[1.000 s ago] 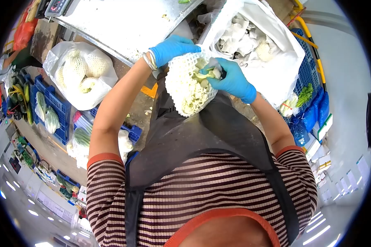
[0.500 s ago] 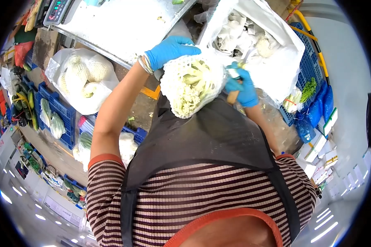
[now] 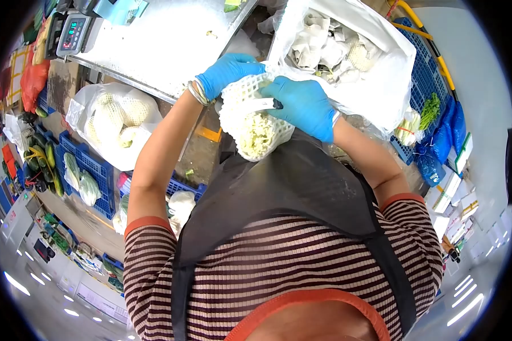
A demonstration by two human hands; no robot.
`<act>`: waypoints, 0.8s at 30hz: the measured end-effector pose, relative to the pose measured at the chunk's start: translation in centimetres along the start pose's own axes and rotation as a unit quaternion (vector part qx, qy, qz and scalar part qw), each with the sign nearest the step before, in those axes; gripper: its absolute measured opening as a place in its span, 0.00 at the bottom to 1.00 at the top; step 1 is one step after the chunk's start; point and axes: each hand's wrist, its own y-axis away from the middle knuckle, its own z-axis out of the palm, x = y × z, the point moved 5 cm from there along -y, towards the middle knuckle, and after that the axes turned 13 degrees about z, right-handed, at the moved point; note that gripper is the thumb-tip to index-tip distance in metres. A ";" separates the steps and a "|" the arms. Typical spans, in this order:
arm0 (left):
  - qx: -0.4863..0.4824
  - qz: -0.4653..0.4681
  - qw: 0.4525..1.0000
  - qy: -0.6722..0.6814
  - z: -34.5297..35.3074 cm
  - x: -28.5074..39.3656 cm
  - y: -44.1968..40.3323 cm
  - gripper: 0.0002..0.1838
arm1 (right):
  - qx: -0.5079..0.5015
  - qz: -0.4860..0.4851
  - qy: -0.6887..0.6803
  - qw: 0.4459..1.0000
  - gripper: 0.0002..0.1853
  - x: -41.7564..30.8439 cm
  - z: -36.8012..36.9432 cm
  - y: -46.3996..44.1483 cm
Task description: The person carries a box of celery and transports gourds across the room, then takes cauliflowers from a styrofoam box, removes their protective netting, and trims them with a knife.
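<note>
A cauliflower [image 3: 255, 136] in a white foam net [image 3: 240, 94] is held above my apron. My left hand [image 3: 228, 74], in a blue glove, is closed on the netted cauliflower at its upper left side. From the right, my right hand [image 3: 305, 105], also blue-gloved, reaches over the cauliflower. Its fingers are closed round what looks like a small knife [image 3: 258, 105], with a pale flat blade and a dark part by the fingers. The blade lies across the cauliflower; whether it cuts in, I cannot tell. The palm hides the rest of the handle.
A metal table [image 3: 148, 48] with a digital scale [image 3: 73, 35] stands ahead. Ahead right is a white-lined bin [image 3: 381, 85] with net scraps and trimmings. A plastic bag [image 3: 85, 145] of netted cauliflowers sits at left. Blue crates [image 3: 94, 176] and a yellow rail [image 3: 418, 25] flank the area.
My right hand has moved left from beside the cauliflower to over it, bringing the pale blade across its front. My left hand keeps its hold, and the cauliflower has turned slightly.
</note>
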 end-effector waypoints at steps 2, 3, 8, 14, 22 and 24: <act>-0.001 0.005 1.000 -0.025 -0.1 -0.3 0.1 0.10 | 0.011 0.116 -0.242 0.963 0.07 2.7 1.3 -0.2; 0.002 0.002 1.000 -0.009 -0.2 -0.3 0.3 0.10 | 0.016 0.172 -0.357 0.918 0.07 3.8 1.3 0.0; -0.012 0.035 0.996 0.077 -1.0 -0.3 0.7 0.10 | -0.042 0.333 -0.668 0.664 0.12 13.2 1.9 1.4; -0.026 0.069 0.982 0.171 -1.9 -1.3 0.6 0.17 | 0.144 0.366 -0.161 0.905 0.20 18.7 -1.5 3.1; 0.126 0.136 0.864 0.468 -2.2 -7.8 4.4 0.32 | -0.005 0.400 -0.509 0.762 0.25 10.1 1.7 3.9; 0.150 0.156 0.838 0.500 -2.5 -8.5 4.8 0.33 | 0.075 0.325 -0.466 0.819 0.30 8.3 1.4 4.0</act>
